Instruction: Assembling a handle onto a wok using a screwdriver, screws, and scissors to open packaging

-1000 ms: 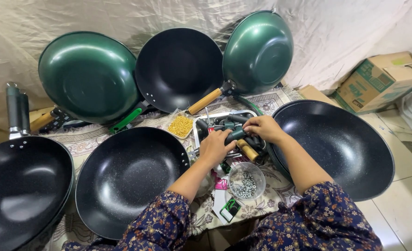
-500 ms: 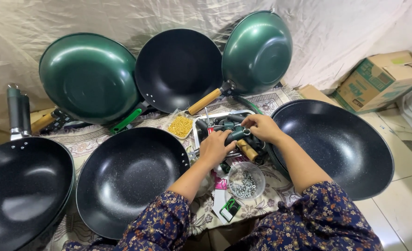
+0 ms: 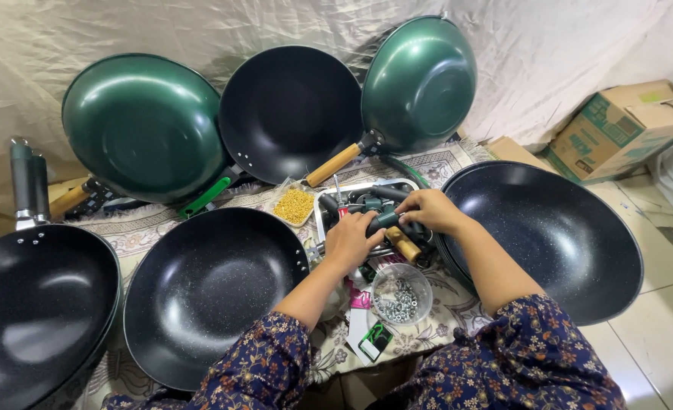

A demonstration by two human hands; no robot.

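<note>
Patterned cloth [image 3: 162, 231] covers the floor; over a metal tray [image 3: 329, 199] both hands clasp one dark handle [image 3: 388, 220], its long axis running left-right; left hand [image 3: 354, 241] grips the near end, right hand [image 3: 430, 211] the far (woks all around).

Six woks: three green [image 3: 143, 125] [image 3: 420, 83] [image 3: 44, 319], three black [image 3: 291, 110] [image 3: 211, 292] [image 3: 545, 231]. One cardboard box [image 3: 625, 125]. One clear bowl [image 3: 402, 294].

Big black pans [image 3: 215, 292] [image 3: 549, 235] are sitting left and right of the tray [image 3: 323, 220]. A bowl of screws [image 3: 401, 293] is blocking the near side. Bare floor [image 3: 659, 334] is lying open far right.
</note>
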